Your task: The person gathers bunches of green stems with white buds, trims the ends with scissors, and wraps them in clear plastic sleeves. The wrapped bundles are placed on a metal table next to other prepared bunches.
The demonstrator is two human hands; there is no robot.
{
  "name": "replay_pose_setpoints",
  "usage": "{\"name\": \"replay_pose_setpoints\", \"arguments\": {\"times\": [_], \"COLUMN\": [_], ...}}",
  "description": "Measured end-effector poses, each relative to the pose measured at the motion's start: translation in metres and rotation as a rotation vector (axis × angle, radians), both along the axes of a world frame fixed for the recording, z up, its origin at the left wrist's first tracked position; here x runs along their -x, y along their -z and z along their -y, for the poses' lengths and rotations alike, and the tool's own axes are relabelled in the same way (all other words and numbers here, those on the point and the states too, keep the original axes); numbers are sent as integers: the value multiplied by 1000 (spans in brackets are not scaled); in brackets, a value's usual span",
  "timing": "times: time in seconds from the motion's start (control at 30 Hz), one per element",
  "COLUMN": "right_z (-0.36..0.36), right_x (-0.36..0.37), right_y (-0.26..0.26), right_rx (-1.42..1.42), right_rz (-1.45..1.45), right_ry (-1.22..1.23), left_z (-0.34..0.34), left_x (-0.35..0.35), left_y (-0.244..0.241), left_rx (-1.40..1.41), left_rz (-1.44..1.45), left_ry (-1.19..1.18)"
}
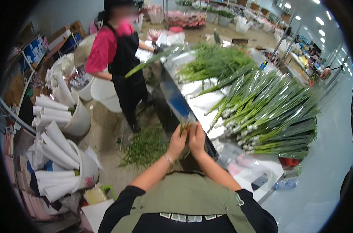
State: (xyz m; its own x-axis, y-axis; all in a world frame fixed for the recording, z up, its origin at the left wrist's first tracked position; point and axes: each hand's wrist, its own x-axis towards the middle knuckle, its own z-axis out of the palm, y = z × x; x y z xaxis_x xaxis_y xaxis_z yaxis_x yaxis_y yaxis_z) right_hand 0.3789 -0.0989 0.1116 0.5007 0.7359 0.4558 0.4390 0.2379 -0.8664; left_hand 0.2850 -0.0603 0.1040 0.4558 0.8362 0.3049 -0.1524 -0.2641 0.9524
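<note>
Both hands meet in front of me at the table's near-left edge. My left hand (177, 140) grips a small bundle of green and brownish stems (184, 125), the tips poking up past the fingers. Against the same bundle, my right hand (197, 138) is closed, with a bit of clear plastic film (191, 118) by its fingers. The bundle's lower part is mostly hidden by the hands. To the right, a large pile of plastic-sleeved green stem bunches (263, 110) lies on the table, their tied ends towards me. Loose feathery greenery (217, 62) lies farther back.
Across the table corner stands a co-worker (125, 52) in a black apron, holding a sleeved green bunch (150, 62). Cut greens (145, 145) litter the floor. Buckets (84, 116) with white paper rolls stand left. A plastic bag (237, 160) and a bottle (286, 184) are at right.
</note>
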Motion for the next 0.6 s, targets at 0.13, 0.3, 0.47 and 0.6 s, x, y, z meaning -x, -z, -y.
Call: {"name": "replay_pose_setpoints", "arguments": {"times": [0.13,0.3,0.47,0.6], "right_z": [-2,1,-13,-28], "right_x": [-4,4,11,-20], "right_y": [3,-28,-101,-126], "right_rx": [-107,-109,-208,-321], "right_rz": [-277,-270,-245,4], "right_ry": [-175,-197,-458,-432], "left_z": [-12,-16,-21,-47], "left_x": [22,52,29,22], "left_y": [15,62,98,17], "left_rx": [14,29,57,11], "left_rz": [130,-368,-377,-12], "left_ry": [280,421,254,74]}}
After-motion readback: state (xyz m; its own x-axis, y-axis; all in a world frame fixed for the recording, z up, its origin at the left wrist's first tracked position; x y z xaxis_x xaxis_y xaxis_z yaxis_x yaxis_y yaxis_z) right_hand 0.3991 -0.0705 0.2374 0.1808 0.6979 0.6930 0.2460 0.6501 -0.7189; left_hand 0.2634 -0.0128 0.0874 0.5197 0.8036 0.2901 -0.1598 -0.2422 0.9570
